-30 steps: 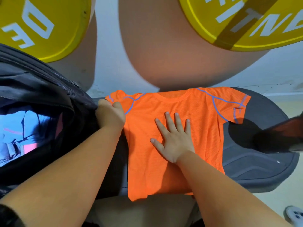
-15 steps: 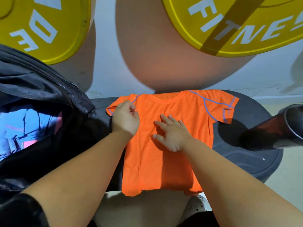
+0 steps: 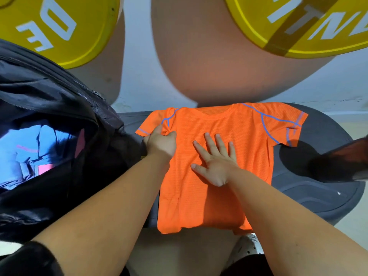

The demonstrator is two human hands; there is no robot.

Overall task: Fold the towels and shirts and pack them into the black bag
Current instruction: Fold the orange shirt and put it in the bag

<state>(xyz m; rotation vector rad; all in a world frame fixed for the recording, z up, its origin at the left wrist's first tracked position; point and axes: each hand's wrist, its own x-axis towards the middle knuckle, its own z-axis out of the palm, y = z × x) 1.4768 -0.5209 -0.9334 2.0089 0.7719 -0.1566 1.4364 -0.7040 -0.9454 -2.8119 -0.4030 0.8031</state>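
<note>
Orange shirt spread on the dark surface beside the open black bag.

The black bag (image 3: 49, 108) sits at left, blue and pink cloth (image 3: 35, 148) inside. The orange shirt (image 3: 215, 176) lies flat on the grey surface (image 3: 318, 192), hem hanging over the near edge. The right hand (image 3: 216, 162) presses its middle, fingers apart and flat. The left hand (image 3: 161, 143) has its fingers clamped on the left sleeve.

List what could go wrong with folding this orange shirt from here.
The orange shirt overhangs the near edge of the dark bench, so its hem could drag it off. The left hand pinches only the left sleeve, which may fold in crooked. The right hand lies flat on it and may bunch the fabric.
</note>
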